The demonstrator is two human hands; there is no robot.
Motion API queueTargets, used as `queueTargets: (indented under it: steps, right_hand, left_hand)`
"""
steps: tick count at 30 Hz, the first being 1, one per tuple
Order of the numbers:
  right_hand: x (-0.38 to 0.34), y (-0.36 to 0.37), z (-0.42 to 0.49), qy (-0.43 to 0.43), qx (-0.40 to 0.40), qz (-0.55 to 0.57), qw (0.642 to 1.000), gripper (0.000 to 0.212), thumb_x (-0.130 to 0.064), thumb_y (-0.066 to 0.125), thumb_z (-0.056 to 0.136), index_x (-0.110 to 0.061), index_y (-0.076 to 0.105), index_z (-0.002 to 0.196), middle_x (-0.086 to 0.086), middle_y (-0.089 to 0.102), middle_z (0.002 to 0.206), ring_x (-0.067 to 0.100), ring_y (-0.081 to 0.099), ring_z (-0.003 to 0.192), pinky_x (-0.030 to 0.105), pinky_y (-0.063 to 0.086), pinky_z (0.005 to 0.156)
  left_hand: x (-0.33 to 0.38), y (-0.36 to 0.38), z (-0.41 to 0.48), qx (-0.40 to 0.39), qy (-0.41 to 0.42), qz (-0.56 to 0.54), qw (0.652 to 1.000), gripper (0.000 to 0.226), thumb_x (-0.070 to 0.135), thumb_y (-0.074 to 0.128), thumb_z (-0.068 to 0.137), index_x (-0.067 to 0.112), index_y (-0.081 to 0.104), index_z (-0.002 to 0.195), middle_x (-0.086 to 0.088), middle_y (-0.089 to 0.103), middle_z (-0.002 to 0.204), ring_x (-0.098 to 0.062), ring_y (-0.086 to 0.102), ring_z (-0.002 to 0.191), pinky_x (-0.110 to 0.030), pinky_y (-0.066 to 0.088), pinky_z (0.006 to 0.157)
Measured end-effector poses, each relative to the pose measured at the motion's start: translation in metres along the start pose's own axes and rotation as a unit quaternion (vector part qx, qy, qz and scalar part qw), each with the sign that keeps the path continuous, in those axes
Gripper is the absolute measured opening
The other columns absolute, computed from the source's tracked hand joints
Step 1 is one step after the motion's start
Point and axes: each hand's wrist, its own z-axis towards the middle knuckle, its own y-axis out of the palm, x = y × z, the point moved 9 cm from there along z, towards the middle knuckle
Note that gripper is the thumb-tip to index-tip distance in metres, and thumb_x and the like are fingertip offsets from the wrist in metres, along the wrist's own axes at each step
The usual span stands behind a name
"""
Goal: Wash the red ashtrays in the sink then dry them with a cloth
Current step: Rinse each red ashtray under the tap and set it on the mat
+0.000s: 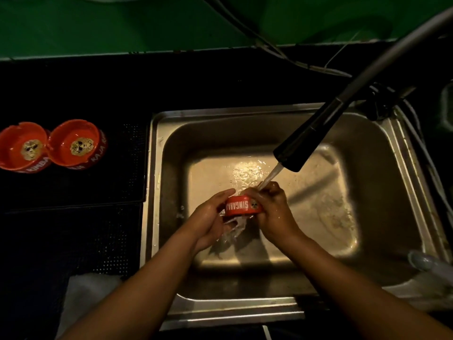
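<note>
A red ashtray (241,206) with white lettering is held on its side over the steel sink (157,168). My left hand (210,220) grips its left end and my right hand (272,207) grips its right end. Water pours from the black faucet head (301,146) onto my right fingers and the ashtray, and runs off below. Two more red ashtrays (23,147) (74,144) stand upright side by side on the dark counter at the far left, each with a gold emblem inside. A pale cloth (85,293) lies at the counter's front edge, partly hidden by my left forearm.
A black perforated mat (73,187) covers the counter left of the sink. Cables (282,52) run along the green wall behind. The faucet's grey hose (397,50) arcs in from the upper right. Pale objects (426,278) sit at the sink's right front corner.
</note>
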Motion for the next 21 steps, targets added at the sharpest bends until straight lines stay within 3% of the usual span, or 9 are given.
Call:
queueTargets:
  steps: [2, 4, 7, 10, 12, 14, 17, 19, 21]
  right_hand:
    - [0.009, -0.005, 0.000, 0.031, -0.010, 0.050, 0.998, 0.045, 0.008, 0.048, 0.087, -0.027, 0.065, 0.111, 0.000, 0.048, 0.126, 0.020, 0.050, 0.118, 0.038, 0.047, 0.100]
    - [0.019, -0.014, -0.002, 0.087, 0.009, 0.226, 0.970, 0.045, 0.006, 0.042, 0.092, -0.027, 0.062, 0.114, 0.008, 0.058, 0.125, 0.023, 0.058, 0.115, 0.042, 0.050, 0.098]
    - [0.030, 0.003, -0.013, 0.196, -0.051, 0.462, 0.864, 0.031, -0.008, 0.044, 0.097, -0.014, 0.056, 0.125, 0.015, 0.062, 0.126, 0.030, 0.058, 0.119, 0.047, 0.046, 0.102]
    - [0.045, 0.024, -0.027, 0.308, -0.094, 0.503, 0.802, 0.041, -0.022, 0.057, 0.087, -0.009, 0.055, 0.126, 0.017, 0.069, 0.110, 0.026, 0.070, 0.094, 0.039, 0.060, 0.077]
    - [0.057, 0.032, -0.034, 0.368, -0.103, 0.524, 0.761, 0.054, -0.012, 0.079, 0.071, -0.003, 0.056, 0.118, 0.019, 0.069, 0.090, 0.024, 0.071, 0.069, 0.033, 0.060, 0.054]
    - [0.055, 0.039, -0.042, 0.402, -0.142, 0.562, 0.709, 0.076, -0.002, 0.094, 0.043, -0.001, 0.057, 0.109, 0.022, 0.066, 0.079, 0.025, 0.068, 0.055, 0.032, 0.057, 0.044]
    - [0.039, 0.046, -0.049, 0.409, -0.187, 0.588, 0.673, 0.087, -0.020, 0.093, 0.052, 0.000, 0.053, 0.127, 0.036, 0.061, 0.110, 0.038, 0.071, 0.075, 0.046, 0.061, 0.062]
    - [0.028, 0.044, -0.044, 0.389, -0.172, 0.580, 0.695, 0.093, -0.037, 0.090, 0.056, -0.002, 0.051, 0.133, 0.031, 0.053, 0.131, 0.044, 0.059, 0.112, 0.053, 0.051, 0.092]
    - [0.025, 0.039, -0.034, 0.372, -0.124, 0.556, 0.733, 0.069, -0.053, 0.071, 0.076, -0.007, 0.057, 0.126, 0.024, 0.061, 0.125, 0.038, 0.054, 0.120, 0.051, 0.041, 0.103]
  left_hand:
    - [0.008, 0.011, -0.002, -0.012, 0.051, 0.093, 0.994, 0.028, 0.034, 0.049, 0.095, 0.025, 0.063, 0.118, -0.008, 0.060, 0.126, -0.027, 0.058, 0.113, -0.033, 0.051, 0.084]
    - [0.025, 0.032, -0.006, -0.031, 0.130, 0.246, 0.960, 0.031, 0.040, 0.046, 0.096, 0.037, 0.056, 0.125, 0.002, 0.057, 0.128, -0.017, 0.055, 0.114, -0.022, 0.048, 0.081]
    - [0.035, 0.075, -0.008, -0.099, 0.218, 0.393, 0.888, 0.040, 0.047, 0.052, 0.089, 0.038, 0.053, 0.128, -0.005, 0.053, 0.125, -0.018, 0.050, 0.115, -0.030, 0.045, 0.096]
    - [0.041, 0.090, 0.001, -0.065, 0.231, 0.473, 0.848, 0.050, 0.056, 0.050, 0.072, 0.046, 0.052, 0.121, -0.007, 0.042, 0.124, -0.015, 0.037, 0.120, -0.027, 0.034, 0.105]
    - [0.049, 0.093, 0.008, -0.061, 0.253, 0.492, 0.831, 0.038, 0.063, 0.051, 0.071, 0.056, 0.053, 0.108, -0.003, 0.037, 0.140, -0.014, 0.029, 0.134, -0.032, 0.031, 0.110]
    - [0.054, 0.094, 0.012, -0.069, 0.281, 0.518, 0.805, 0.037, 0.065, 0.050, 0.073, 0.044, 0.062, 0.102, -0.004, 0.045, 0.140, -0.017, 0.038, 0.133, -0.037, 0.037, 0.107]
    - [0.062, 0.093, 0.016, -0.048, 0.272, 0.503, 0.819, 0.058, 0.067, 0.048, 0.073, 0.015, 0.066, 0.093, -0.006, 0.068, 0.098, -0.020, 0.064, 0.093, -0.038, 0.050, 0.084]
    - [0.071, 0.083, 0.023, 0.009, 0.261, 0.545, 0.796, 0.066, 0.070, 0.038, 0.078, 0.011, 0.068, 0.087, -0.006, 0.070, 0.087, -0.020, 0.063, 0.080, -0.037, 0.049, 0.078]
    - [0.075, 0.060, 0.029, 0.053, 0.213, 0.538, 0.814, 0.076, 0.074, 0.030, 0.085, 0.008, 0.068, 0.077, -0.008, 0.069, 0.078, -0.019, 0.063, 0.073, -0.033, 0.047, 0.077]
